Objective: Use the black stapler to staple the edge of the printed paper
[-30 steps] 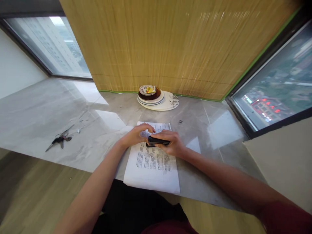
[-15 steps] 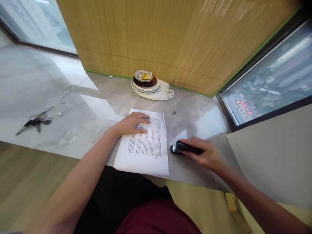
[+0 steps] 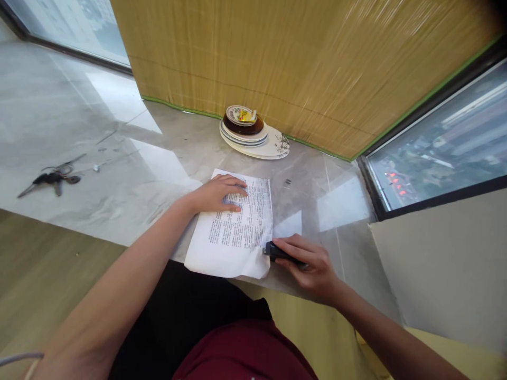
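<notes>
Printed paper sheets [image 3: 225, 256] lie on the grey marble-look ledge, their near edge reaching the ledge's front. My left hand [image 3: 219, 194] rests flat on the upper left of the paper, fingers spread, holding nothing. In my right hand [image 3: 312, 264] is a black stapler [image 3: 285, 253], gripped with the fingers wrapped round it. The stapler's front end is at the paper's right edge, near the lower corner. Around it the paper is slightly creased. Whether its jaws are pressed together I cannot tell.
A stack of plates [image 3: 253, 142] with a small yellow packet [image 3: 247, 116] on top stands against the bamboo blind [image 3: 245, 58]. Keys [image 3: 51, 178] lie at the left. Two tiny dark bits [image 3: 288, 181] sit right of the paper. A window [image 3: 447, 137] borders the right side.
My right hand has brought the stapler left from beside the paper onto its right edge, where the sheets now buckle. My left hand stays on the paper. The view has shifted slightly.
</notes>
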### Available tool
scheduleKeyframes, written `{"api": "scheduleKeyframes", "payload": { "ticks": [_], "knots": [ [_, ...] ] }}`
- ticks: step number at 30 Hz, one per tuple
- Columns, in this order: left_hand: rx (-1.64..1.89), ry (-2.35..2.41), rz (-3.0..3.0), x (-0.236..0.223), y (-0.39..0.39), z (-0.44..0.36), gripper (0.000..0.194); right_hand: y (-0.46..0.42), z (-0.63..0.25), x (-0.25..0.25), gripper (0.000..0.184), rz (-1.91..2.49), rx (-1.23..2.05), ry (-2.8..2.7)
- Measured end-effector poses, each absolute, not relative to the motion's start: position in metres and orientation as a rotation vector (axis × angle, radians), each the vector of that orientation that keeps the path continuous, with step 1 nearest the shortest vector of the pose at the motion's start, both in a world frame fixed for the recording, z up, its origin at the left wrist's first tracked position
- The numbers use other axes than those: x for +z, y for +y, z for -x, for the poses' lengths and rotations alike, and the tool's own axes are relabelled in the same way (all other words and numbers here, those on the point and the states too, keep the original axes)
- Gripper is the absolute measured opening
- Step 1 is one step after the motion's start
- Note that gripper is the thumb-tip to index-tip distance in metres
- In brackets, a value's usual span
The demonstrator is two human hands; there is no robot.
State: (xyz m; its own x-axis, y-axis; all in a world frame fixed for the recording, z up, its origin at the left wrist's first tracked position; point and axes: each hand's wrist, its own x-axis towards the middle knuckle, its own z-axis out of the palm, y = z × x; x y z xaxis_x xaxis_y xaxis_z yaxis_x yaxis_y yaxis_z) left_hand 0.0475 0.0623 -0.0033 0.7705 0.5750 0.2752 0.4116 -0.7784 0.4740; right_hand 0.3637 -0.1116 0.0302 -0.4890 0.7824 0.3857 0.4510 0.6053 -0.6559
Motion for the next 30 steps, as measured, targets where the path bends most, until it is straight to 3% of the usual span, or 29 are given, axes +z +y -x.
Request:
{"api": "scheduleKeyframes", "payload": {
  "ticks": [14, 30],
  "knots": [
    [0.582, 0.736, -2.570, 0.000, 0.061, -0.048, 0.045, -0.114, -0.357, 0.037, 0.048, 1.028, 0.594, -2.141],
    [0.607, 0.727, -2.562, -0.003, 0.062, -0.047, 0.046, -0.118, -0.351, 0.020, 0.059, 1.025, 0.427, -2.282]
  ]
}}
